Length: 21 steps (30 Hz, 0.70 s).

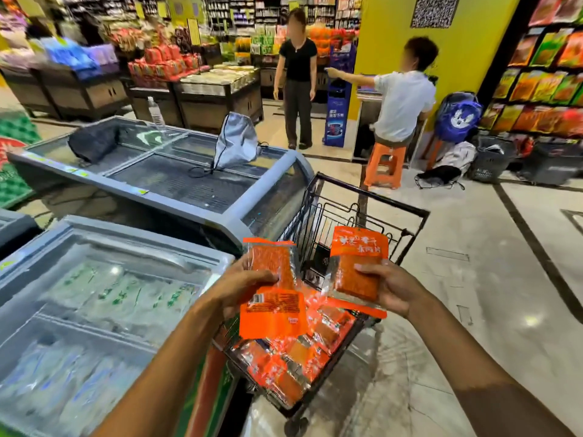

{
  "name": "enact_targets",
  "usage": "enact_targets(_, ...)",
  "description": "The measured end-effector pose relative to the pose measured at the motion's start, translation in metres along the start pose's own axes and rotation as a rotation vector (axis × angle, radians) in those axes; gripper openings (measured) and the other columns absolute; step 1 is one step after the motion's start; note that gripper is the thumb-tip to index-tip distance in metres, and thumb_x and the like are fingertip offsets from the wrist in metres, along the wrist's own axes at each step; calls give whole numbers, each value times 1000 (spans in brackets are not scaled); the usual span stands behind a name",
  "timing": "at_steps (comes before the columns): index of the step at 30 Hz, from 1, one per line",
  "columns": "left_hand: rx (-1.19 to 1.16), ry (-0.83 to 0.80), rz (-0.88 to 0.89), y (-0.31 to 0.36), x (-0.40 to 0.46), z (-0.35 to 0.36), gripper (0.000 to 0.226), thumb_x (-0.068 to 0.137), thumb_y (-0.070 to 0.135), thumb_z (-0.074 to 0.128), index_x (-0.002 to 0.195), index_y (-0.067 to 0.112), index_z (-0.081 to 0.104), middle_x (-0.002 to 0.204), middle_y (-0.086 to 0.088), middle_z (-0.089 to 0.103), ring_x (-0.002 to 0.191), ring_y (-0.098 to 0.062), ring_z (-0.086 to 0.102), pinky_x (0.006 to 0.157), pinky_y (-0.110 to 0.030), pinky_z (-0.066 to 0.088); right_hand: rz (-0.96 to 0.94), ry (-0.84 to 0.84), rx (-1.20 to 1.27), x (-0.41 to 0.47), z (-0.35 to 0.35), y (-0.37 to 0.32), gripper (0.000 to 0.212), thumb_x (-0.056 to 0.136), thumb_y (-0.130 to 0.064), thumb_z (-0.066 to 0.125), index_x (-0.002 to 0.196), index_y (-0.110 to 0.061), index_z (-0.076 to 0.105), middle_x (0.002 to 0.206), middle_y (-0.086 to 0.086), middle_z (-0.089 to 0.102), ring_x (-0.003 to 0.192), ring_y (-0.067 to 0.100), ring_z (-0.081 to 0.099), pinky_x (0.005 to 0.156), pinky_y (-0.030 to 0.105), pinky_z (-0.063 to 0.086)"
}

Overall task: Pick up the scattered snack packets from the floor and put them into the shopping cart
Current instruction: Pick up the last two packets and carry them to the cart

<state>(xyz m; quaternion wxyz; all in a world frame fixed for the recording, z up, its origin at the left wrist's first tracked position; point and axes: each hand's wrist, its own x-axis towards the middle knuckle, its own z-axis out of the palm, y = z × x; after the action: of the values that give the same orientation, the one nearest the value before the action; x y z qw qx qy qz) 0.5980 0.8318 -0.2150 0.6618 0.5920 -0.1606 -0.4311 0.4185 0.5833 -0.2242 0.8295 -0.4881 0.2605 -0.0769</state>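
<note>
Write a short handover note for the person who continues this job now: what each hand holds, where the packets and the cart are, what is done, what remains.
Left hand: grips one orange packet, back side showing, above the shopping cart.
Right hand: grips a second orange packet, front side showing, also above the cart.
Done: a pile of orange packets already lies in the cart's basket, which stands beside the glass-topped freezer.
Left: drop both held packets into the cart. No packets show on the visible floor; check the floor out of view.
</note>
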Motion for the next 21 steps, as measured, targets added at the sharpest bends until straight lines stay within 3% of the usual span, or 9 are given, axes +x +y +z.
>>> enact_targets(3,-20,-11,-53,-15,55,6,48,68,-4,75,112,8,61,95,-22,68,69,-28,68,73,-43,59,21,39,14,48,-30,-4,114,35,-15,100,137,-3,52,131,26,61,122,44,57,101,63,45)
enact_targets(5,-30,12,-59,-28,88,10,39,73,-10,72,106,9,62,89,-19,70,66,-25,69,68,-40,59,62,69,16,83,-50,-7,111,37,-13,100,137,-4,51,130,25,62,119,42,61,100,63,45)
enact_targets(9,-64,129,-77,-69,146,7,38,70,-7,71,103,10,63,88,-18,69,67,-26,68,67,-38,59,173,87,-22,159,-85,-2,65,72,3,76,133,0,54,127,26,63,106,38,67,93,58,52)
enact_targets(13,-139,298,-116,-122,196,-12,44,70,-6,70,111,5,60,92,-24,68,71,-30,67,71,-41,58,289,54,-119,245,-109,23,42,83,12,63,124,5,57,106,23,72,86,32,74,70,46,61)
enact_targets(17,-198,434,-155,-180,222,-30,38,72,-13,69,106,4,60,77,-15,68,59,-21,66,59,-30,58,432,9,-220,316,-121,73,54,78,10,70,129,4,53,118,28,67,102,41,69,87,59,55)
enact_targets(19,-239,497,-197,-210,229,-47,50,68,-7,74,116,3,60,89,-21,73,71,-27,69,70,-38,60,492,-51,-263,342,-119,103,45,79,11,67,123,3,59,117,28,67,100,40,68,89,62,52)
enact_targets(21,-307,542,-239,-243,233,-66,57,70,-7,78,123,5,60,104,-29,72,81,-35,70,80,-50,59,548,-88,-354,362,-111,134,40,78,6,70,117,5,63,112,25,70,93,35,69,84,53,56)
